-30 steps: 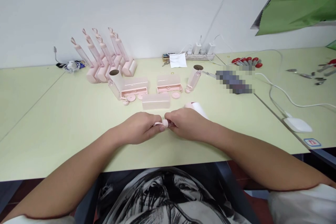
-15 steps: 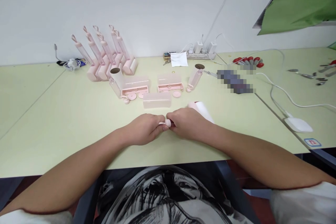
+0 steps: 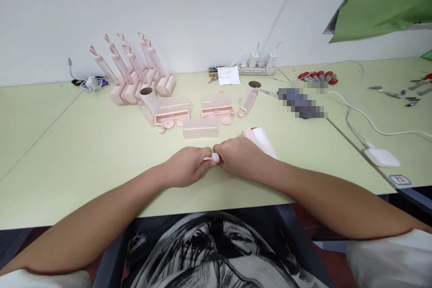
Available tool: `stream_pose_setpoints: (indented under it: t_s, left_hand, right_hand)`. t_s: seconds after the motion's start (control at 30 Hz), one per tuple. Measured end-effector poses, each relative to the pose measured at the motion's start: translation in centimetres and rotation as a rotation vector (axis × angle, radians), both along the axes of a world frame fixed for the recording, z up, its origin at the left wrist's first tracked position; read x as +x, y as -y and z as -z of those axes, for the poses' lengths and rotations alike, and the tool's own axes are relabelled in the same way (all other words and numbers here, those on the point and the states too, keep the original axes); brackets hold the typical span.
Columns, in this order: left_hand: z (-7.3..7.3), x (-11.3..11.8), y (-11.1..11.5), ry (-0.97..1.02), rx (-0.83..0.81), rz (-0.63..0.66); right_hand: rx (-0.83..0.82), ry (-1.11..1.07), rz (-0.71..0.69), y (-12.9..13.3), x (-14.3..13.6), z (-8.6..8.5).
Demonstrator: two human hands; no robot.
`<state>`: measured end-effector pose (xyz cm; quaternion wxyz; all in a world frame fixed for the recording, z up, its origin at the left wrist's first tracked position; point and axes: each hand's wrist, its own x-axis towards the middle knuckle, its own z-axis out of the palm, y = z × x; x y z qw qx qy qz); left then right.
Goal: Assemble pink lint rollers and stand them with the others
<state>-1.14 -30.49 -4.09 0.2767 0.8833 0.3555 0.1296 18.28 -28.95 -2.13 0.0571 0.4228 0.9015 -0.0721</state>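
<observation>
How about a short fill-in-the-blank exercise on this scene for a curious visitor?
A pale pink cap shows ____ the left hand and the right hand.
The pink rollers with raised handles stand on the picture's ____ side.
The hanging sheet at upper right is coloured ____.
Missing words: between; left; green.

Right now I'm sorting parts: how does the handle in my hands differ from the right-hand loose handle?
The held handle is gripped by the left hand and right hand; the loose handle sits untouched on the table. The held handle lies crosswise; the loose handle slants, pink end nearer you. The held handle's shaft is mostly hidden; the loose handle's clear shaft shows. Both have pink ends.
</observation>
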Motion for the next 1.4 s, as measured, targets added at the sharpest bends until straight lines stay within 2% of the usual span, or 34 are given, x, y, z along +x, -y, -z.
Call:
stream_pose_setpoints:
  t_s: [0.33,0.47,0.53,0.63,0.73,0.87,0.93,1.03,1.17,1.23,1.3,1.4]
  left_hand:
    - [0.5,0.2,0.4,0.042,0.02,-0.002]
    - [0.0,0.6,0.2,0.005,0.032,-0.047]
    - [-0.8,0.5,0.0,-0.002,0.085,-0.08]
    - [-1.8,-0.2,-0.7,0.051,0.314,-0.123]
    - [-1.7,-1.1,-1.7,0.014,0.522,-0.214]
    - [-0.5,-1.6,-3.0,-0.192,0.549,-0.304]
    - [-0.1,-1.5,-3.3,-0.262,0.515,-0.333]
    - [0.1,-1.3,-3.4,-0.298,0.449,-0.355]
    - [-0.2,-1.7,-3.2,-0.188,0.361,-0.409]
    - [-0.3,-2.2,-3.2,0.032,0.234,-0.486]
    - [-0.3,-2.6,-3.2,0.359,-0.017,-0.515]
    - [0.0,-2.7,-3.3,0.789,-0.422,-0.421]
  right_hand:
    - [0.025,-0.008,-0.035,0.3,0.0,-0.1]
    - [0.049,-0.024,-0.017,0.1,0.3,-0.8]
    - [0.068,-0.052,0.005,-0.1,0.6,-1.4]
    - [0.125,-0.115,0.072,-0.6,1.1,-2.3]
    - [0.211,-0.277,0.127,-1.0,1.8,-2.8]
    - [0.315,-0.729,0.186,-1.2,2.4,-2.9]
    - [0.368,-0.946,0.213,-1.2,2.5,-2.9]
    - [0.445,-1.131,0.176,-1.3,2.7,-2.9]
    - [0.501,-1.276,0.094,-1.9,3.1,-2.9]
    - [0.489,-1.407,0.09,-2.3,3.3,-2.7]
    - [0.481,-1.57,0.084,-2.8,3.4,-2.4]
    - [0.493,-1.722,0.074,-3.5,3.4,-1.9]
